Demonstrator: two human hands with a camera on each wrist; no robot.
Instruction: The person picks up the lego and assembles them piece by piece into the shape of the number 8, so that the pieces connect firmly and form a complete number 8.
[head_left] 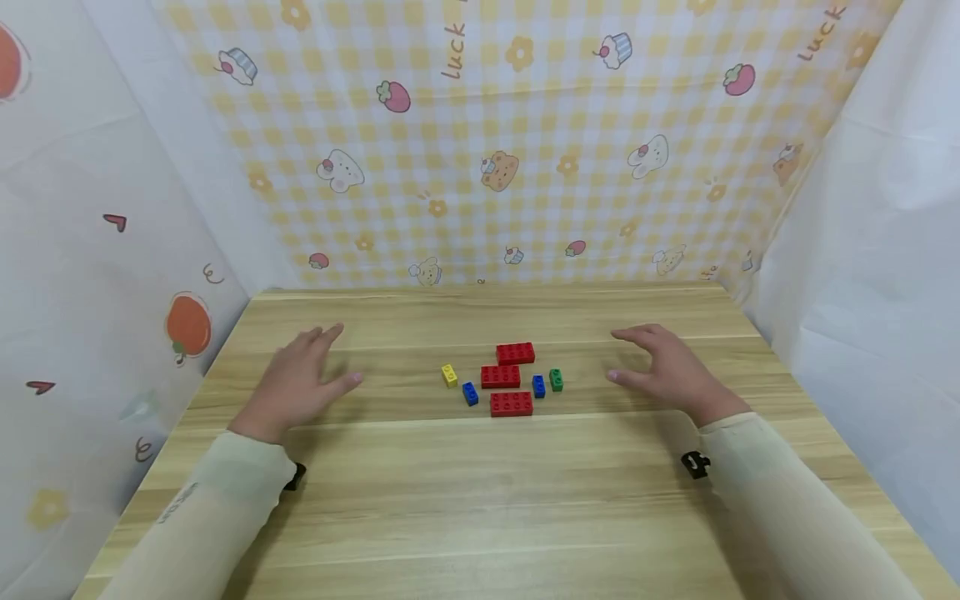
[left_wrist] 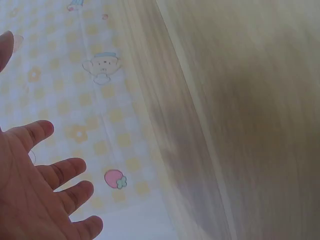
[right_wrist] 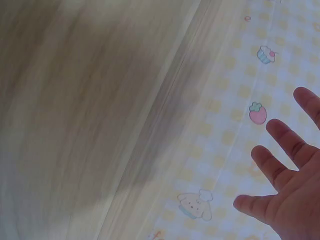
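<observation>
Three red bricks lie one behind another mid-table: a back red brick (head_left: 515, 353), a middle red brick (head_left: 500, 377) and a front red brick (head_left: 512, 404). To their left are a small yellow brick (head_left: 449, 375) and a small blue brick (head_left: 470, 393). On the right sit another blue brick (head_left: 539, 386) and a green brick (head_left: 556, 380). My left hand (head_left: 303, 383) hovers left of the bricks, fingers spread, holding nothing; its palm (left_wrist: 25, 190) shows in the left wrist view. Nearest the green brick, my right hand (head_left: 670, 371) is also spread and holds nothing.
The wooden table (head_left: 510, 500) carries the bricks. A yellow checked cloth (head_left: 525, 125) hangs behind its back edge, and white cloths rise at the left (head_left: 82, 275) and right (head_left: 885, 250). Black bands show at both cuffs.
</observation>
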